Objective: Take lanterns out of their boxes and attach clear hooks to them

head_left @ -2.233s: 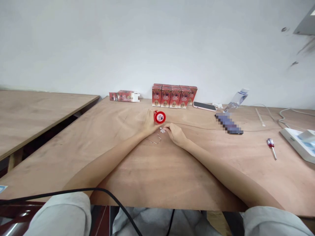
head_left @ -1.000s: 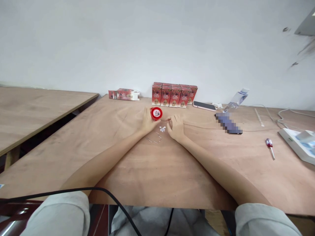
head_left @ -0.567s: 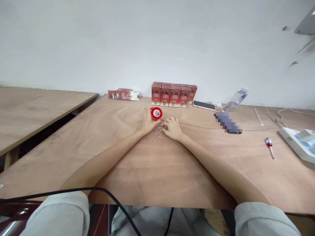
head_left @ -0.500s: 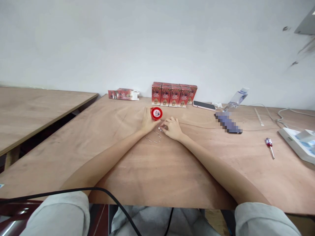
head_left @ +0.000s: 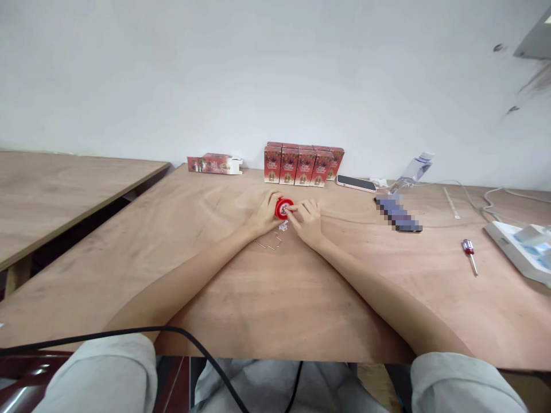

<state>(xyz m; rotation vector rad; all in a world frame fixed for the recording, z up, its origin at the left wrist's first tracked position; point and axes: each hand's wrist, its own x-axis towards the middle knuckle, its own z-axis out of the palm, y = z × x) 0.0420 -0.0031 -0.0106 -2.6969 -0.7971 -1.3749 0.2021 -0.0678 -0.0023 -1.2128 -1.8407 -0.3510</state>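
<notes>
A round red object with a white, printed face is gripped from the left by my left hand, fingers wrapped round its side. My right hand is closed in a pinch, its thumb and fingertips at the middle of the printed face. Whatever lies between those fingertips is too small to make out. Small white pieces lie on the table just below the red object. Several thin bent metal wires lie nearer to me.
Red printed boxes stand in rows by the wall; an opened box lies to their left. Rightward are a phone, a bottle, a pixelated phone-like thing, a screwdriver and a power strip.
My right hand has moved from the small white pieces up to the red object's face. My left hand has shifted the red object slightly right and down, towards my right hand.
</notes>
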